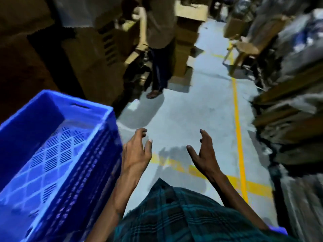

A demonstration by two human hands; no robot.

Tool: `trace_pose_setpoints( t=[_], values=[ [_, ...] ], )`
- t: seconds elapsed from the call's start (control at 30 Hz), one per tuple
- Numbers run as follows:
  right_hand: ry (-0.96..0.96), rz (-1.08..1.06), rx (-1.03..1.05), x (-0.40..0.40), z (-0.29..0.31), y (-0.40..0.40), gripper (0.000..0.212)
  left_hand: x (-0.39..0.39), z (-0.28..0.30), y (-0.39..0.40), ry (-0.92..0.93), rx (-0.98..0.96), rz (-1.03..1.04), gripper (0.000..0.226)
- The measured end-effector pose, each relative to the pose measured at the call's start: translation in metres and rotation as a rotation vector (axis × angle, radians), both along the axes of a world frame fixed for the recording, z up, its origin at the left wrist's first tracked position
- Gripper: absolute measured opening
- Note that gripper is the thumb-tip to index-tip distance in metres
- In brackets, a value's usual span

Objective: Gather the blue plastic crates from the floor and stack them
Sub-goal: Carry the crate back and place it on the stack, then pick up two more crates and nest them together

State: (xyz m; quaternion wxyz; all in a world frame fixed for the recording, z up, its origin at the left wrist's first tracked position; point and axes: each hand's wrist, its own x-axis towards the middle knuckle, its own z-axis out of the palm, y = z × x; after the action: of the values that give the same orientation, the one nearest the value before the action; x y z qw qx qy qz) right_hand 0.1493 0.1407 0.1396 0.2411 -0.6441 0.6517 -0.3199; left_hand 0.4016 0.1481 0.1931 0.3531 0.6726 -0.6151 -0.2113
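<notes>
A stack of blue plastic crates (52, 154) fills the lower left; the top crate is empty, with a perforated bottom and a handle slot in its far wall. My left hand (138, 149) hovers just right of the stack, fingers loosely curled, holding nothing. My right hand (201, 151) is held out over the grey floor, fingers spread and empty. A small blue crate corner (277, 230) shows at the lower right behind my forearm.
A person (157, 49) in sandals stands ahead in the aisle beside stacked cardboard boxes (187, 41). Dark cartons (78, 58) line the left, shelves of bundled goods (293, 102) the right. Yellow floor lines (237, 119) mark the aisle. A wooden stool (244, 48) stands far right.
</notes>
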Motion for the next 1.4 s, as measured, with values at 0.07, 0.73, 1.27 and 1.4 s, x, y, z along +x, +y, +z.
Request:
trace_pose_setpoints(
  t=[0.07, 0.73, 1.27, 1.4],
  values=[
    [-0.019, -0.118, 0.021, -0.041, -0.005, 0.027, 0.077, -0.043, -0.003, -0.008, -0.002, 0.072, -0.161, 0.03],
    [-0.245, -0.908, 0.592, -0.299, -0.082, 0.274, 0.049, -0.389, -0.062, 0.041, -0.229, 0.385, -1.397, 0.043],
    [-0.321, -1.051, 0.85, -0.342, -0.256, 0.324, 0.019, -0.541, -0.207, 0.003, -0.534, 0.421, -1.607, 0.032],
    [-0.309, -0.917, 0.797, -0.355, -0.339, 0.324, 0.016, -0.55, -0.293, 0.015, -0.605, 0.533, -1.515, 0.032]
  ],
)
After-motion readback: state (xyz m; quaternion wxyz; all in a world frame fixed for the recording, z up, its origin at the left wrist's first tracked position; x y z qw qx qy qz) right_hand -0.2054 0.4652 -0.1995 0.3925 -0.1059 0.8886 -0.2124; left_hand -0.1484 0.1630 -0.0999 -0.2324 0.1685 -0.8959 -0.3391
